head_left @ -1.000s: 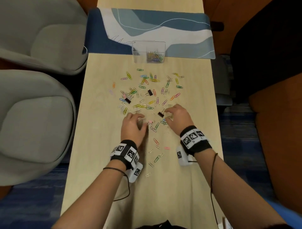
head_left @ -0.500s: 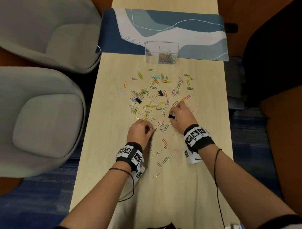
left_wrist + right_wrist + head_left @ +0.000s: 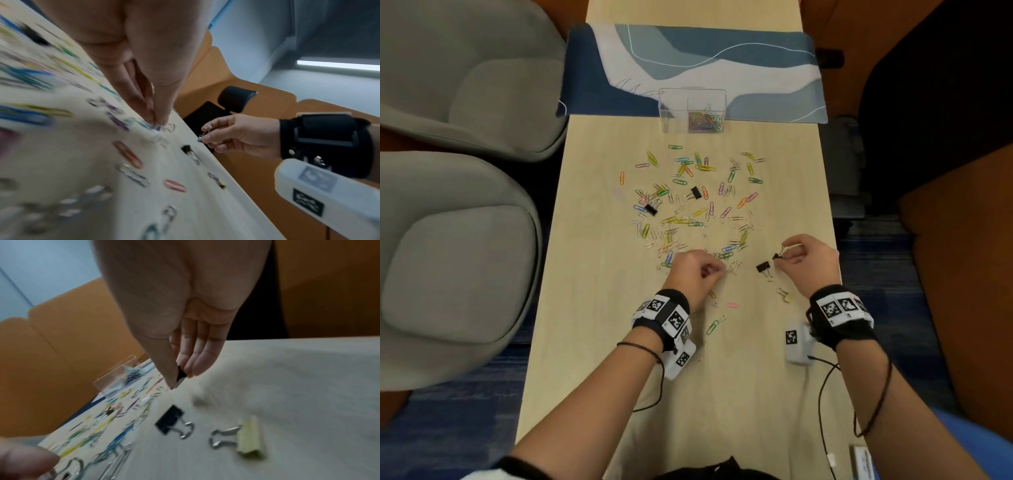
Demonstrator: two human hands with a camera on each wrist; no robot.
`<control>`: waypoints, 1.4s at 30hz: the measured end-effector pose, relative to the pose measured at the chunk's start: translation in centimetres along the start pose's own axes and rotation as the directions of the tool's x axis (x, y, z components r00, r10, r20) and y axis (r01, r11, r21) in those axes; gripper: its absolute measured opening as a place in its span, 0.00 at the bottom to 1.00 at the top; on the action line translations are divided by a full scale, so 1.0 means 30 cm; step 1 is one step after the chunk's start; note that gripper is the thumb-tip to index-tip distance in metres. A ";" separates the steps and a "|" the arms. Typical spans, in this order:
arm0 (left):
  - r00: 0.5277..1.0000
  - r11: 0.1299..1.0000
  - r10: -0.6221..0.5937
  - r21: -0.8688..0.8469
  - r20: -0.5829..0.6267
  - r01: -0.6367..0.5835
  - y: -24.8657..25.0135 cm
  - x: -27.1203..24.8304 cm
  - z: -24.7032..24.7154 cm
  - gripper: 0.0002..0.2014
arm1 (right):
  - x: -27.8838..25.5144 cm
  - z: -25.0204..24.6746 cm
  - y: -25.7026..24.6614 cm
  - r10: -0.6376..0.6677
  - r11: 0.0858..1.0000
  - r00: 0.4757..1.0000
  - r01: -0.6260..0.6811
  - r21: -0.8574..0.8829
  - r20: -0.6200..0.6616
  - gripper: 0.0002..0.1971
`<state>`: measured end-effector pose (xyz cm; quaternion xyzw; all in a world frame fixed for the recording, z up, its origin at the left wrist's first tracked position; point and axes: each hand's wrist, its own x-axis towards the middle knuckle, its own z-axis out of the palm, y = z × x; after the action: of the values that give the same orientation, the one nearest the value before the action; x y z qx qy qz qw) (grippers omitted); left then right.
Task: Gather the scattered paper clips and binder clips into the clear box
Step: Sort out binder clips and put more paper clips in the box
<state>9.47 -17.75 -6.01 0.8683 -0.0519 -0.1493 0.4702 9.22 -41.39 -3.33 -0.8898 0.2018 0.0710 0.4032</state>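
The clear box [image 3: 693, 109] stands at the far end on the mat's edge, with coloured clips in its right compartment. Many paper clips [image 3: 688, 212] lie scattered across the table's middle. My left hand [image 3: 722, 270] is down on the table, its fingertips [image 3: 153, 118] pinching paper clips at the near edge of the pile. My right hand [image 3: 782, 253] is raised near the right edge and pinches a small black binder clip [image 3: 182, 374] between thumb and fingers. A second black binder clip [image 3: 763, 267] and a yellow binder clip [image 3: 786, 296] lie on the table below it.
Two more black binder clips [image 3: 697, 193] lie within the pile. A blue patterned mat [image 3: 688, 65] covers the far end. Grey chairs [image 3: 465, 240] stand along the left, and the table's right edge [image 3: 837, 274] is close to my right hand.
My right hand has drawn back to the right, out of the pile, with the small black binder clip in its pinch. My left hand stays at the pile's near edge, pinching clips.
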 end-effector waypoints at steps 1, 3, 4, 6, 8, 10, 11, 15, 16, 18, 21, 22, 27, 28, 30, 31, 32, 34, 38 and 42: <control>0.998 1.000 0.011 0.008 0.065 -0.012 0.019 0.001 0.027 0.05 | -0.006 -0.018 0.020 0.035 0.999 0.999 -0.035 -0.004 -0.014 0.13; 0.987 0.999 0.041 0.020 0.157 -0.044 0.051 0.006 0.081 0.05 | -0.017 -0.040 0.047 0.086 0.996 0.996 -0.086 -0.027 -0.023 0.10; 0.981 0.998 0.050 0.019 0.187 -0.054 0.066 0.010 0.103 0.04 | -0.023 -0.044 0.057 0.100 0.993 0.995 -0.101 -0.056 -0.020 0.10; 0.968 0.997 0.055 0.036 0.244 -0.066 0.093 0.019 0.139 0.04 | -0.036 -0.043 0.077 0.113 0.984 0.994 -0.112 -0.139 0.001 0.09; 0.955 0.995 0.062 0.057 0.289 -0.082 0.112 0.027 0.167 0.04 | -0.041 -0.035 0.094 0.113 0.979 0.993 -0.108 -0.172 0.018 0.10; 0.953 0.994 0.062 0.070 0.296 -0.086 0.119 0.035 0.190 0.04 | -0.038 -0.031 0.101 0.110 0.980 0.994 -0.105 -0.168 0.022 0.10; 0.955 0.994 0.058 0.071 0.290 -0.082 0.119 0.039 0.197 0.04 | -0.036 -0.031 0.102 0.102 0.980 0.995 -0.097 -0.174 0.022 0.11; 0.971 0.991 0.088 0.078 0.222 -0.108 0.102 0.037 0.191 0.04 | -0.034 -0.030 0.087 0.006 0.941 1.000 0.003 -0.338 0.026 0.16; 0.977 0.992 0.088 0.077 0.192 -0.105 0.090 0.035 0.178 0.04 | -0.031 -0.024 0.079 -0.030 0.925 0.999 0.035 -0.378 0.021 0.16; 0.990 0.990 0.079 0.108 0.120 -0.092 0.058 0.026 0.141 0.04 | -0.022 0.005 0.052 -0.110 0.907 0.994 0.106 -0.408 0.016 0.15; 0.997 0.981 0.057 0.189 -0.061 -0.044 -0.007 0.002 0.054 0.05 | -0.012 0.098 -0.022 -0.270 0.883 0.960 0.277 -0.379 0.075 0.11; 0.989 0.976 0.024 0.216 -0.149 0.009 -0.034 -0.008 0.019 0.05 | -0.012 0.138 -0.053 -0.324 0.868 0.940 0.340 -0.362 0.106 0.11; 0.881 0.933 -0.095 0.268 -0.464 0.241 -0.166 -0.063 -0.140 0.15 | -0.035 0.328 -0.189 -0.463 0.767 0.832 0.549 -0.334 0.304 0.17; 0.882 0.925 -0.114 0.275 -0.458 0.262 -0.182 -0.073 -0.154 0.16 | -0.040 0.354 -0.203 -0.463 0.744 0.821 0.565 -0.356 0.334 0.19; 0.902 0.910 -0.135 0.309 -0.410 0.277 -0.200 -0.088 -0.166 0.20 | -0.046 0.386 -0.217 -0.451 0.718 0.819 0.569 -0.401 0.355 0.21; 0.914 0.904 -0.142 0.327 -0.380 0.276 -0.204 -0.093 -0.166 0.22 | -0.045 0.395 -0.220 -0.449 0.712 0.822 0.566 -0.417 0.349 0.20; 0.924 0.901 -0.140 0.342 -0.355 0.268 -0.205 -0.097 -0.164 0.23 | -0.043 0.401 -0.221 -0.448 0.709 0.826 0.561 -0.427 0.342 0.19; 0.941 0.907 -0.103 0.358 -0.322 0.222 -0.199 -0.097 -0.159 0.25 | -0.035 0.405 -0.225 -0.446 0.712 0.831 0.554 -0.432 0.333 0.15; 0.980 0.893 0.066 0.450 -0.185 0.025 -0.169 -0.071 -0.141 0.25 | -0.022 0.384 -0.234 -0.428 0.744 0.827 0.551 -0.378 0.364 0.06; 0.985 0.841 0.164 0.529 -0.053 -0.112 -0.154 -0.034 -0.119 0.19 | -0.033 0.345 -0.210 -0.415 0.792 0.830 0.532 -0.301 0.373 0.05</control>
<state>9.38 -12.10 -7.80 0.9636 -0.1303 -0.0534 0.2272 11.33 -29.62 -5.59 -0.9537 -0.1092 0.1339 0.2461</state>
